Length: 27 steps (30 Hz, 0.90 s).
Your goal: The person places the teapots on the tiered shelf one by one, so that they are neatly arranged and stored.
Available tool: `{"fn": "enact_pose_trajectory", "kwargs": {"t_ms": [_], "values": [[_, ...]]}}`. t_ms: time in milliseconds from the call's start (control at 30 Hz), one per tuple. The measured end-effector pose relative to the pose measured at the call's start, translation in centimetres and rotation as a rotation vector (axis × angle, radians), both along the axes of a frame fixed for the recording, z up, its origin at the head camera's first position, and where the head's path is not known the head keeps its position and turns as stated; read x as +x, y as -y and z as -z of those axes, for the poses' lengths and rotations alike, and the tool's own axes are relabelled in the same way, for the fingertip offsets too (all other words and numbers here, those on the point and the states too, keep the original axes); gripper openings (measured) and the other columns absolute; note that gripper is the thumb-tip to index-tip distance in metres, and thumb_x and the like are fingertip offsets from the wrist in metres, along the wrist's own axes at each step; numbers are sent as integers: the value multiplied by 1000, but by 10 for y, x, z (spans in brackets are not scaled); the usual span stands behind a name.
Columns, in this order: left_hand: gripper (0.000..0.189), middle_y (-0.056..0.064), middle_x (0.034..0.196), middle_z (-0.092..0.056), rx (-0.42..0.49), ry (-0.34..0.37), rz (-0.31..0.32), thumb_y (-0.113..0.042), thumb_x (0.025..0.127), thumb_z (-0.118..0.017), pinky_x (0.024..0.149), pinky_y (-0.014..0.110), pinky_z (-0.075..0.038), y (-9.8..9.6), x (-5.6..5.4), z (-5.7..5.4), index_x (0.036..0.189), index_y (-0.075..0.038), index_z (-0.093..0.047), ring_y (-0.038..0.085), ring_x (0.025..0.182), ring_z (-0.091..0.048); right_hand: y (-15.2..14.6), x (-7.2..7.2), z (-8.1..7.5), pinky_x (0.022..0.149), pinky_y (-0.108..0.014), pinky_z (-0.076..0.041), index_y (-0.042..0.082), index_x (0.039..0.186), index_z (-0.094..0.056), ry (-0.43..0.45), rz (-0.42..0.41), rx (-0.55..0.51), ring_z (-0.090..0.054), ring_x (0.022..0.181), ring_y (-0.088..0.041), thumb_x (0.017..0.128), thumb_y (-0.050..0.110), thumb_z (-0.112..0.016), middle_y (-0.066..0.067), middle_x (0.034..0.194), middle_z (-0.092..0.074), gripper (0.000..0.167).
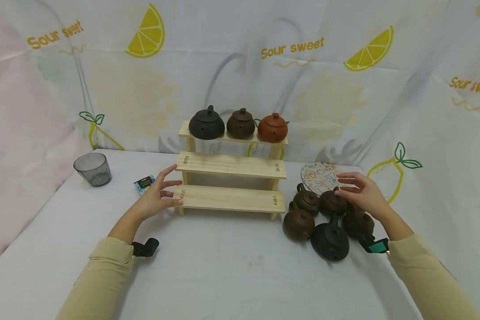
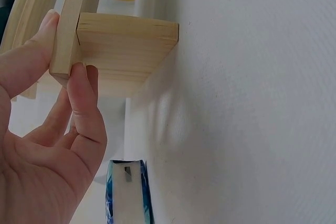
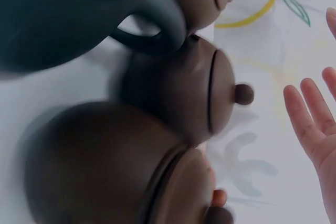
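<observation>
My left hand (image 1: 155,201) pinches the left end of the lowest board of a three-tier wooden display stand (image 1: 229,198). In the left wrist view its thumb and fingers lie on opposite faces of that board (image 2: 67,38). Over a group of teapots at the right is my right hand (image 1: 364,194), fingers extended and spread, holding nothing. The right wrist view shows this hand (image 3: 317,124) apart from the lidded brown teapot (image 3: 173,90). Several brown teapots (image 1: 298,225) and one black teapot (image 1: 330,241) make up the group.
A black teapot (image 1: 206,125), a brown teapot (image 1: 241,124) and a reddish-orange teapot (image 1: 273,129) line the top tier. Behind the group lies a round patterned mat (image 1: 318,174). A grey glass (image 1: 93,170) and a small blue packet (image 1: 143,183) are at left.
</observation>
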<state>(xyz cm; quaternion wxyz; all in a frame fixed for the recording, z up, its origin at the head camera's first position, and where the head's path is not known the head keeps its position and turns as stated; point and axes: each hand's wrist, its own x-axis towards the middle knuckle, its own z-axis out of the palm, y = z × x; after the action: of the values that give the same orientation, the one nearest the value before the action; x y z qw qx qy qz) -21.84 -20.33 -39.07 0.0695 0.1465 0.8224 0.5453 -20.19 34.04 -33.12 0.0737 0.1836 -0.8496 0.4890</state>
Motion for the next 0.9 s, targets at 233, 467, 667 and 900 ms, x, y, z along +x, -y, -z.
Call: {"fn": "enact_pose_trajectory", "kwargs": {"t_ms": [233, 467, 667, 900], "values": [[100, 31, 137, -36, 5, -14, 3, 2, 80, -71, 75, 35, -50, 0, 2, -1, 150, -25, -6, 42, 99, -54, -17, 14, 5, 73, -15, -47, 12, 117, -58, 54, 26, 7, -61, 93, -3, 85, -1, -66, 15, 106, -59, 36], [99, 31, 137, -36, 6, -15, 0, 1, 80, -71, 75, 34, -49, -2, 2, -1, 150, -24, -6, 41, 99, -54, -32, 27, 10, 75, -10, -43, 1, 119, -55, 51, 149, 147, -57, 95, 0, 86, 11, -68, 9, 106, -56, 37], [100, 29, 137, -37, 0, -1, -5, 2, 80, -71, 76, 35, -49, -2, 2, -2, 150, -27, -6, 41, 100, -54, -43, 36, 17, 77, -7, -40, -8, 120, -51, 32, 171, 152, -53, 97, 4, 85, 9, -69, 7, 111, -55, 42], [100, 29, 138, -36, 2, -4, 2, 2, 80, -71, 76, 36, -49, -1, 2, -1, 150, -28, -6, 41, 99, -54, -56, 46, 28, 77, -7, -40, -6, 119, -52, 37, 188, 145, -50, 99, 7, 86, 9, -68, 15, 111, -54, 40]]}}
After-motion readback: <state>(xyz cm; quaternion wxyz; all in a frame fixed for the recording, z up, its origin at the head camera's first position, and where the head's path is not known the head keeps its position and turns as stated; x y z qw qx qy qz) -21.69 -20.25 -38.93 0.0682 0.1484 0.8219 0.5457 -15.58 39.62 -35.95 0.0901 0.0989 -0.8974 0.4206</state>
